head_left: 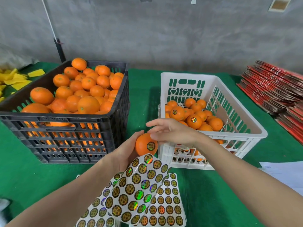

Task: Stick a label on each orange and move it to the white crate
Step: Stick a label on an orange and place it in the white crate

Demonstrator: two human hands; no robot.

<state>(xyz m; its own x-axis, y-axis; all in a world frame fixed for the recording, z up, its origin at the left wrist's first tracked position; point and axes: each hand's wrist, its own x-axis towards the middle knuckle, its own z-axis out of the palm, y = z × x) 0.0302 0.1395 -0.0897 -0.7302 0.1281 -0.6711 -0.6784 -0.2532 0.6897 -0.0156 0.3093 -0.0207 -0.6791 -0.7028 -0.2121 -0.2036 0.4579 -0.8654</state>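
Our L hand cups the orange. R hand, fingers straight, touches it. We should rub the label edges flat before moving it to the white crate on the right.

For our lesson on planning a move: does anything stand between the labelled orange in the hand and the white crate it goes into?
No separate thing does. The orange, held in the left hand, sits just outside the near left corner of the white crate. Only the crate's own wall and the right hand touching the orange lie between.
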